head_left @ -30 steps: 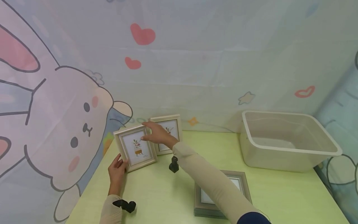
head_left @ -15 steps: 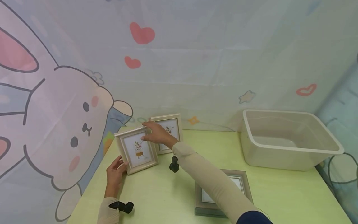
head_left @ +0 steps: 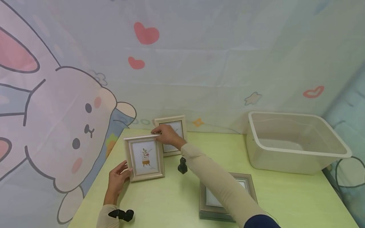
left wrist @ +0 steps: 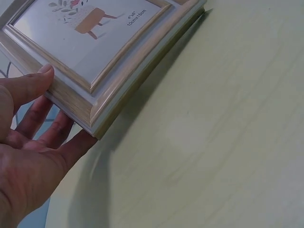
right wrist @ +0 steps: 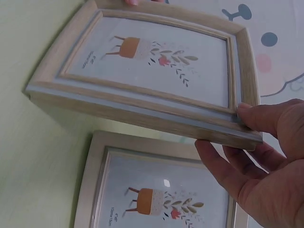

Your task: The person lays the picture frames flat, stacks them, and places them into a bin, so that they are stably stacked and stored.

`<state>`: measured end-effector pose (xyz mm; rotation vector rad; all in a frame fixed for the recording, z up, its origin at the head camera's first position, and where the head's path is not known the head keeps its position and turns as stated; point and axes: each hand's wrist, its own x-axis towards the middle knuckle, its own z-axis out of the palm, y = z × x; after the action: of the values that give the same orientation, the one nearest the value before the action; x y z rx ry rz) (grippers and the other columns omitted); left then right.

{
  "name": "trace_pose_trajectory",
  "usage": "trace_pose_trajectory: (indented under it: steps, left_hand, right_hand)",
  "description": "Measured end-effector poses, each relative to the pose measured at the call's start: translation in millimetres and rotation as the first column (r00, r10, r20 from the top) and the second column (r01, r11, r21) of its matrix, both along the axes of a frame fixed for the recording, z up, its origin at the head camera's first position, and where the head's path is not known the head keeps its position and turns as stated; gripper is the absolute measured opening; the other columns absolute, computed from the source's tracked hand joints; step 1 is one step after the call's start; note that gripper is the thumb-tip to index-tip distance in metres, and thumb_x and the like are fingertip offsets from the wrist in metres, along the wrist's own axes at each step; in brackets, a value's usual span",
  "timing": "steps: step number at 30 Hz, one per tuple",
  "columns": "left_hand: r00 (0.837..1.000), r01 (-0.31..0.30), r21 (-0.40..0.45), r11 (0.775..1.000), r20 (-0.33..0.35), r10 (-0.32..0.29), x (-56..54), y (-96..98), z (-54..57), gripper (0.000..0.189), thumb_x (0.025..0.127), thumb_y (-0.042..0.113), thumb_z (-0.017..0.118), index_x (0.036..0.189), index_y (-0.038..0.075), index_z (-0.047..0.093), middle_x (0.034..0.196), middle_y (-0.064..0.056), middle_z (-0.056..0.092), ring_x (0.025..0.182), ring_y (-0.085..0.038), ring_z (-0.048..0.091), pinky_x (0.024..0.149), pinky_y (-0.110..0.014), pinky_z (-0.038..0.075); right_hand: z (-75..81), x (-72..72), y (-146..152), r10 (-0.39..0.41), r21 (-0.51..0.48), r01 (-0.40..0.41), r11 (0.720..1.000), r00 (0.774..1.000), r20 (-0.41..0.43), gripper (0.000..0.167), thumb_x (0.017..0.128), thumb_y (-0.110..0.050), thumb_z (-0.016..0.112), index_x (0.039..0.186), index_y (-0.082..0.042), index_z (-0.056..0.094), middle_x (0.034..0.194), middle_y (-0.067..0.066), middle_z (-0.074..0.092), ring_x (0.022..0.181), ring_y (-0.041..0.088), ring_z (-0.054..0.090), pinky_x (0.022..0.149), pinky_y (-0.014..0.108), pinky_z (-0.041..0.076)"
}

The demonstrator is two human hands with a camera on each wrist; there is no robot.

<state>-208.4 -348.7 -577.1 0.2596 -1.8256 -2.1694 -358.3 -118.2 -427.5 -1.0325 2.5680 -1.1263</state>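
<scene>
A light wood picture frame [head_left: 144, 157] with a potted-plant print stands near the table's left side, gripped by both hands. My left hand [head_left: 117, 179] pinches its lower left edge, thumb on the front and fingers behind, as the left wrist view shows. At the upper right corner, my right hand [head_left: 168, 135] holds it between thumb [right wrist: 261, 116] and fingers. Behind it and to the right stands a second, similar picture frame [head_left: 182, 126], partly covered by the right hand. In the right wrist view this second frame [right wrist: 99, 166] shows just beyond the held one.
Several grey-brown picture frames [head_left: 252, 186] lie stacked at the front, partly under the right forearm. A cream plastic tub [head_left: 285, 161] stands at the back right of the green table [head_left: 165, 202]. A printed cloth with a rabbit [head_left: 74, 126] hangs behind.
Both hands have shifted the held picture frame slightly right and toward the front, and turned it more upright. The right hand has moved a little right with it; the second frame stays put.
</scene>
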Motion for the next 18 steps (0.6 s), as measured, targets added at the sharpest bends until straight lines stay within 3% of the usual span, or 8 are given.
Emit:
trace_pose_trajectory:
  steps: [5,11,18]
  left_hand:
    - [0.999,0.033,-0.017,0.999,0.013,-0.033,-1.0,3.0,4.7,0.048,0.086,-0.015,0.064,0.114,0.024,0.072,0.090,0.012,0.072,0.082,-0.005,0.070,0.067,-0.028,0.061]
    - [0.995,0.050,-0.056,0.997,0.084,-0.045,-1.8,12.8,14.6,0.047,0.087,-0.012,0.066,0.130,0.007,0.064,0.090,0.013,0.072,0.081,-0.006,0.070,0.067,-0.029,0.061]
    - [0.990,0.079,-0.089,0.993,0.120,-0.068,-2.0,22.7,21.3,0.050,0.087,-0.013,0.065,0.135,0.000,0.057,0.090,0.014,0.071,0.081,-0.006,0.070,0.066,-0.029,0.061]
  right_hand:
    - [1.3,-3.7,8,0.005,0.008,-0.005,1.000,0.999,-0.036,0.032,0.091,-0.005,0.067,0.123,-0.006,0.071,0.127,0.010,0.069,0.118,0.027,0.065,0.091,0.030,0.057]
    - [5.3,-4.8,23,0.038,0.038,-0.036,0.999,0.997,-0.064,0.033,0.093,-0.008,0.069,0.125,-0.005,0.069,0.129,0.010,0.068,0.119,0.028,0.063,0.098,0.036,0.054]
    - [8.6,-2.9,39,0.030,0.011,-0.030,0.999,0.999,0.017,0.030,0.093,-0.005,0.068,0.122,-0.005,0.071,0.123,0.013,0.070,0.106,0.028,0.069,0.069,0.026,0.060]
